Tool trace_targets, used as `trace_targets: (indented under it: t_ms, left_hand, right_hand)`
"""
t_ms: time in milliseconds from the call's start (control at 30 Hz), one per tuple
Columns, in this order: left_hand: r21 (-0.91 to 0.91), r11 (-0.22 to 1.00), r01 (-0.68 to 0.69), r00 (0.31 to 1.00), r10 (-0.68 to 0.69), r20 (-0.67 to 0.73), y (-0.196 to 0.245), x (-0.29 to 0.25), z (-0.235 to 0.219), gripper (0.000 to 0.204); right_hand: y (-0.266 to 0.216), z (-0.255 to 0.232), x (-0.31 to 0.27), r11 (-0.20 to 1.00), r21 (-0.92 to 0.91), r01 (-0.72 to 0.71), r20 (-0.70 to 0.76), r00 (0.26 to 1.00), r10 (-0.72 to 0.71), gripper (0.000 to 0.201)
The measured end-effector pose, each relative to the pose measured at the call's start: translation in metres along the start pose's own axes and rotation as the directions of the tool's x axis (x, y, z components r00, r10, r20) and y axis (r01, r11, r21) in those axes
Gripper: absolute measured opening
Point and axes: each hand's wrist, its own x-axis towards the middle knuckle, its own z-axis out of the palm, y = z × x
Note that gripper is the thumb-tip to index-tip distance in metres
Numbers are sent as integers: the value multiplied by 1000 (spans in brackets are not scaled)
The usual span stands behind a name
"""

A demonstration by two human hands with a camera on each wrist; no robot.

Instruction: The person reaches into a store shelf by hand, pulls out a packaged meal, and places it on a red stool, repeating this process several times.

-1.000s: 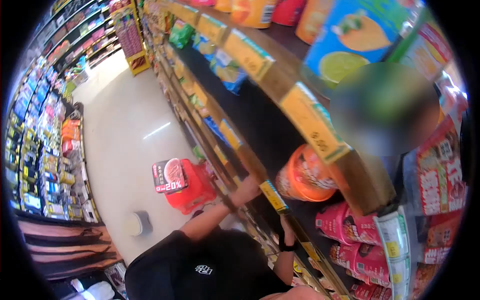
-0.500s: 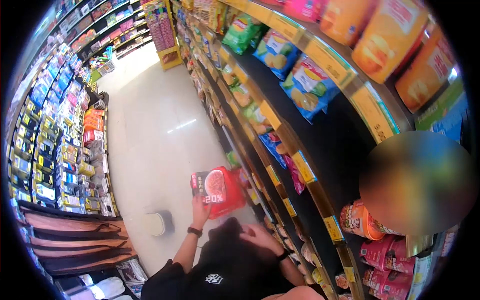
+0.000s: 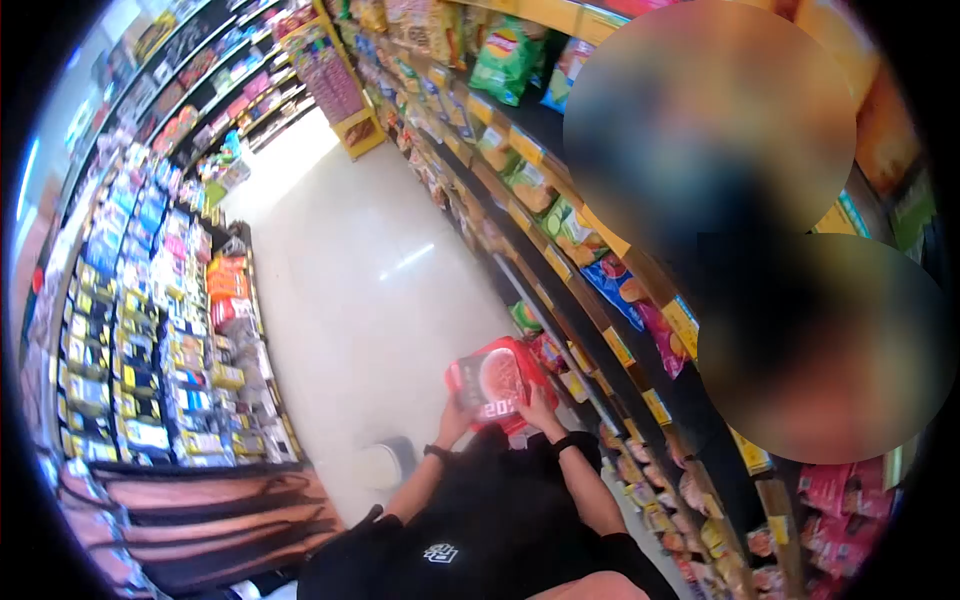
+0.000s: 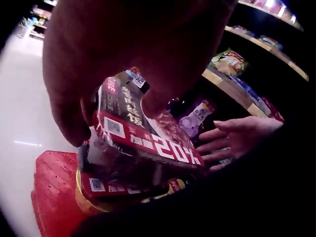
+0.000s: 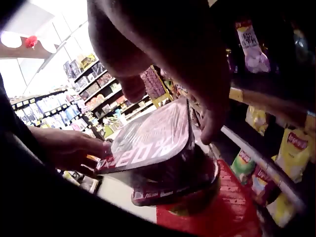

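Note:
A boxed ready meal of shredded-meat rice (image 4: 123, 111), its black and red lid marked 20%, is tilted above the red basket (image 4: 52, 177) on the floor. My left hand (image 3: 455, 420) grips it, with thumb and fingers on opposite sides in the left wrist view. A similar box (image 4: 113, 186) lies under it in the basket, over a yellow-rimmed package. My right hand (image 3: 541, 408) is at the box's other side, fingers fairly straight in the left wrist view. From the right wrist view, its fingertips are close by the lid's edge.
Shelves with Lay's chip bags (image 3: 504, 62) and price tags run along the right. Stationery racks (image 3: 150, 330) line the left of the aisle floor (image 3: 345, 270). A pale stool-like object (image 3: 380, 465) stands on the floor. Two areas at the right are blurred out.
My hands have moved from the shelf edge at the right to the box over the basket. The left hand arrived first, then the right. The head view has turned toward the shelf.

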Motion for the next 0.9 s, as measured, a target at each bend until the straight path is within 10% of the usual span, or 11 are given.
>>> trace_targets:
  t_ms: [133, 200, 367, 467, 567, 667, 833, 900]
  left_hand:
    - [18, 999, 37, 999, -38, 36, -3, 11, -5, 59]
    - [319, 947, -31, 999, 23, 28, -25, 19, -1, 59]
    - [208, 966, -155, 986, 137, 99, -5, 17, 4, 55]
    - [-110, 969, -222, 956, 238, 171, 35, 10, 8, 46]
    - [-193, 960, -204, 926, 254, 281, 78, -5, 6, 41]
    - [-341, 916, -211, 892, 324, 317, 121, -26, 18, 32]
    - [-300, 872, -388, 777, 484, 402, 195, -62, 53, 38]
    - [-234, 863, -447, 707, 501, 499, 221, -75, 76, 47]
  right_hand:
    - [17, 13, 6, 945, 307, -113, 39, 994, 106, 60]
    - [39, 33, 15, 979, 179, -99, -70, 991, 114, 56]
    - [53, 22, 9, 921, 22, -389, 68, 920, 386, 51]
    - [20, -28, -24, 933, 111, -342, -18, 938, 346, 52]
    - [23, -51, -69, 980, 200, -8, -299, 952, 69, 58]
    - [-50, -134, -127, 938, 324, -122, -95, 983, 160, 73]
    - [-61, -185, -195, 968, 181, 173, -391, 916, -91, 67]
    - [-43, -199, -219, 901, 407, 152, -396, 918, 24, 64]
